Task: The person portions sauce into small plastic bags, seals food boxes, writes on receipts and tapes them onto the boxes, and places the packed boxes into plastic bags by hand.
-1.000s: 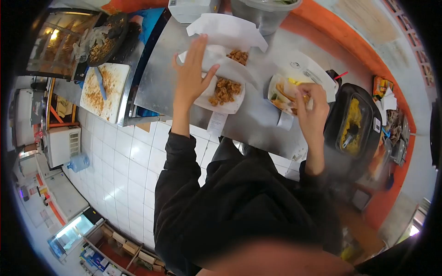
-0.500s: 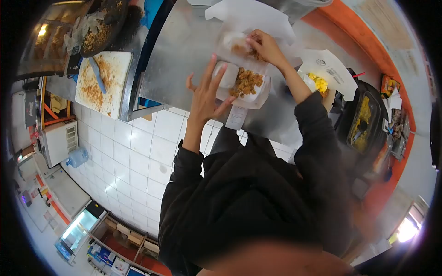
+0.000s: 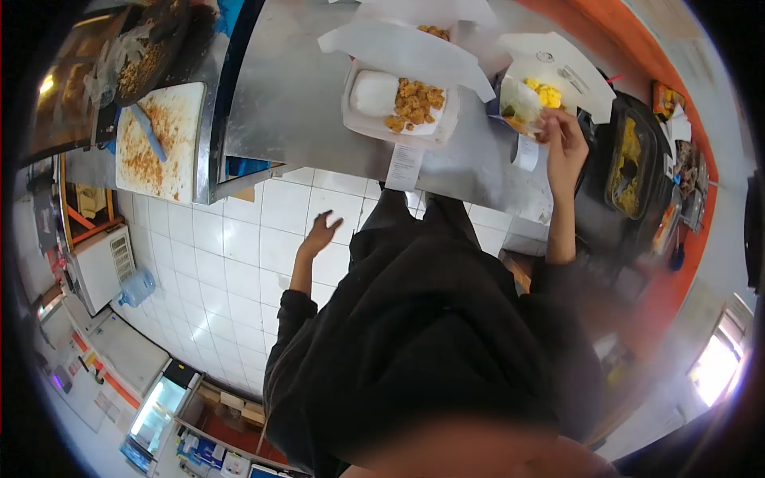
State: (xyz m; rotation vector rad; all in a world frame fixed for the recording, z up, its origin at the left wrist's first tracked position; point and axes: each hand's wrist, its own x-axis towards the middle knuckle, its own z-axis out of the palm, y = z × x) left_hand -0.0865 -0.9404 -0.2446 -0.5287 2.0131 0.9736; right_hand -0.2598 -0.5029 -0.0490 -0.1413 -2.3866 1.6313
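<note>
My right hand (image 3: 564, 151) is at the right front edge of an open white takeaway box (image 3: 562, 68), fingers curled against its side. Yellow food (image 3: 544, 93) and a translucent wrapped portion (image 3: 522, 110) are inside that box. My left hand (image 3: 320, 235) hangs over the floor near my left leg, holding nothing, fingers apart. On the steel counter, a second open takeaway box (image 3: 446, 134) holds a white block of what looks like rice (image 3: 374, 94) and brown fried pieces (image 3: 416, 103). Behind its raised lid, more brown pieces (image 3: 434, 32) show.
Paper slips hang or lie by the boxes: a receipt (image 3: 405, 166) and another slip (image 3: 525, 152). At left, a blue-handled knife (image 3: 149, 131) rests on a crumb-covered cutting board (image 3: 179, 119). A black lidded container (image 3: 629, 167) stands right, and a water bottle (image 3: 137, 287) on the floor.
My right hand has left the brown pieces and moved right to the box with yellow food. My left hand has come off the near box and dropped back. The view has shifted slightly.
</note>
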